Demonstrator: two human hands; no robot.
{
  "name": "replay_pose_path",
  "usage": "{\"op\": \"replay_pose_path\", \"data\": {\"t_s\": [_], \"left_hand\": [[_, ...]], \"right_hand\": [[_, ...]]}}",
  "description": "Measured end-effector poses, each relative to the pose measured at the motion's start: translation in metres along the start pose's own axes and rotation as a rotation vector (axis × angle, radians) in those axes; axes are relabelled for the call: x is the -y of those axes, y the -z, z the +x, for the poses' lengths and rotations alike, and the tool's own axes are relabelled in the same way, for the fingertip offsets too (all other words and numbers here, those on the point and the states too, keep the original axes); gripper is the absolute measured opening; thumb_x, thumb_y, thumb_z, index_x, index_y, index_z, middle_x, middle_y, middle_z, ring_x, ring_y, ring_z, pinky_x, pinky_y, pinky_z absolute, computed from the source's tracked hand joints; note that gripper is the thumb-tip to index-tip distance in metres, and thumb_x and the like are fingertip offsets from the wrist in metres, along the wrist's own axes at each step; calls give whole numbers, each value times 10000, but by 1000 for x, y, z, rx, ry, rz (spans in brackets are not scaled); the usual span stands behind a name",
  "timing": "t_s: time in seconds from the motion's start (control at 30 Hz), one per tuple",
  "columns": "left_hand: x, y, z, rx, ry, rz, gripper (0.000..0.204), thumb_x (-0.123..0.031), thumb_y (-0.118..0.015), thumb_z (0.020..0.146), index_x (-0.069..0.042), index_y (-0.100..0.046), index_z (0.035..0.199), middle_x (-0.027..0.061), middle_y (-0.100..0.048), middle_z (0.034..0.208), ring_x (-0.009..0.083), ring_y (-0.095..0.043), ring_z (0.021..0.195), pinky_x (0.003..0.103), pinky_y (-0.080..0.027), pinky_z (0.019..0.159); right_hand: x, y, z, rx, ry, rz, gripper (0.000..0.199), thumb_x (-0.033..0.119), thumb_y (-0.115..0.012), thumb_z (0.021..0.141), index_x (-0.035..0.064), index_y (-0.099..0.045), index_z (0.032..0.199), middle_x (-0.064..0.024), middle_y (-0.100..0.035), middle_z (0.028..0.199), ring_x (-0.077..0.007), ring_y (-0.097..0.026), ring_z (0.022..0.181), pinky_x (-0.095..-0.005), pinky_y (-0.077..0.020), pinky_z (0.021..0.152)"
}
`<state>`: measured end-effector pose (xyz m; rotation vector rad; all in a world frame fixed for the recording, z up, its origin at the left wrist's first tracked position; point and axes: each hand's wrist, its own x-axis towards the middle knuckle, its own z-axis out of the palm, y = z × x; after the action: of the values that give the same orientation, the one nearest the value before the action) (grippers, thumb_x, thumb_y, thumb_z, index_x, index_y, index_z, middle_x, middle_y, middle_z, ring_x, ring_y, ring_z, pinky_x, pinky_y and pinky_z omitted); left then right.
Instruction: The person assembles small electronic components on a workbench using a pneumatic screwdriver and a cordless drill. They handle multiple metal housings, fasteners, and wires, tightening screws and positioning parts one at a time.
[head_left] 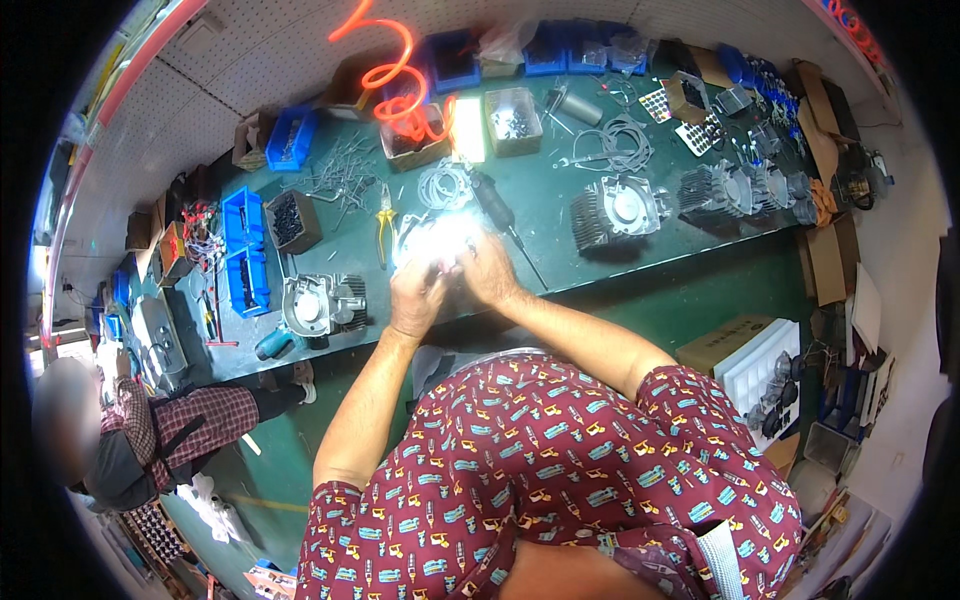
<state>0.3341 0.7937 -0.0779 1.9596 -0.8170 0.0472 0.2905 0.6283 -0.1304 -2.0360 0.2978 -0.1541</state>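
Under a strong white glare in the middle of the bench lies a silver metal housing, its details washed out. My left hand is closed at its near side, the fingertips pinched around something too bright to name. My right hand is wrapped against the housing's right side, fingers curled on it. Yellow-handled pliers lie just left of the hands. A dark power screwdriver with a long thin bit lies to the right. Behind the housing sits a coil of grey cable.
Finned metal motor housings stand at right and left on the green bench. Blue bins and a box of small parts surround the work. An orange coiled hose hangs above. Another person is at left.
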Motion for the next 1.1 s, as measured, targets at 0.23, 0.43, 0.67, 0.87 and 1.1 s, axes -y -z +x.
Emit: {"op": "replay_pose_path", "data": {"t_s": [0.23,0.43,0.67,0.87,1.1], "left_hand": [[4,-10,0,-24,102,78,241,-80,-730,892,-26,-599,1088,102,-662,818,210,-653,720,345,-519,669],[9,-6,3,70,29,70,187,-17,-633,938,-8,-660,1122,191,-713,909,316,-724,837,378,-551,748],[11,-9,4,-50,-23,215,180,-134,-789,842,-15,-680,922,163,-667,773,324,-675,680,388,-516,613],[-19,-3,16,4,90,-11,141,-73,-667,944,-22,-639,1072,153,-635,805,276,-641,696,371,-502,640],[-12,15,14,102,100,-106,190,-153,-650,983,23,-665,1052,134,-631,760,211,-596,666,340,-486,640]], "right_hand": [[-12,-2,5,5,42,72,525,308,-581,956,-5,-513,1371,-267,-606,1279,-430,-553,1194,-472,-426,1046],[-20,-2,7,19,115,87,493,297,-551,979,-10,-514,1364,-271,-619,1245,-437,-561,1175,-472,-424,1037],[-5,5,3,17,80,38,507,307,-559,981,-10,-500,1373,-285,-613,1229,-439,-553,1175,-479,-419,1034],[-10,9,4,30,147,14,538,301,-575,974,-17,-486,1399,-294,-603,1255,-451,-544,1192,-475,-422,1041],[5,25,3,64,108,58,554,255,-576,939,-31,-487,1404,-293,-553,1348,-433,-502,1267,-466,-373,1104]]}}
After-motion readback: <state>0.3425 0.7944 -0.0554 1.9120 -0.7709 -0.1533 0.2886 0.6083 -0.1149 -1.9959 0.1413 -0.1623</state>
